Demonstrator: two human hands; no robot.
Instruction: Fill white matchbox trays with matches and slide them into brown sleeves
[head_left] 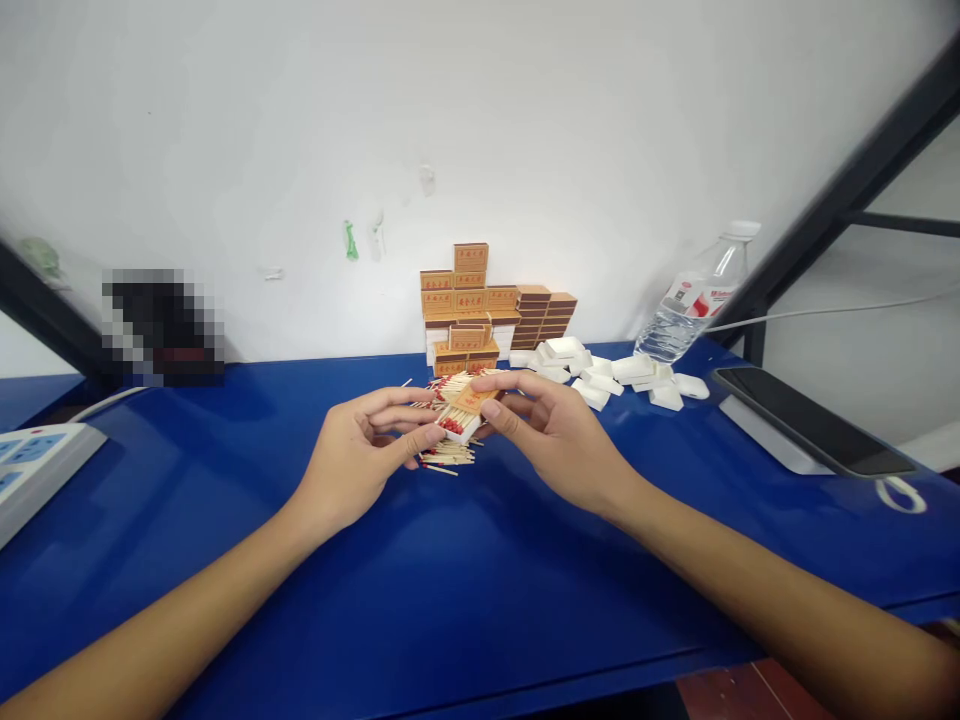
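Note:
Between both hands, a matchbox (471,402) is held partly slid open, its white tray full of red-tipped matches showing on the left. The fingers of my right hand (559,435) are closed on the orange-brown sleeve. My left hand (360,450) pinches the tray's left end between thumb and fingers. Under and behind the hands lies a heap of loose matches (448,455), partly hidden by them. Just beyond stand stacked matchboxes (470,300). To their right, several white inner trays (600,372) lie in a loose pile.
A water bottle (690,300) leans at the back right. Nearer sits a phone (810,420) on a white stand, with a cable by it. A power strip (45,470) lies at the left edge of the blue table (420,600). A white wall closes the back.

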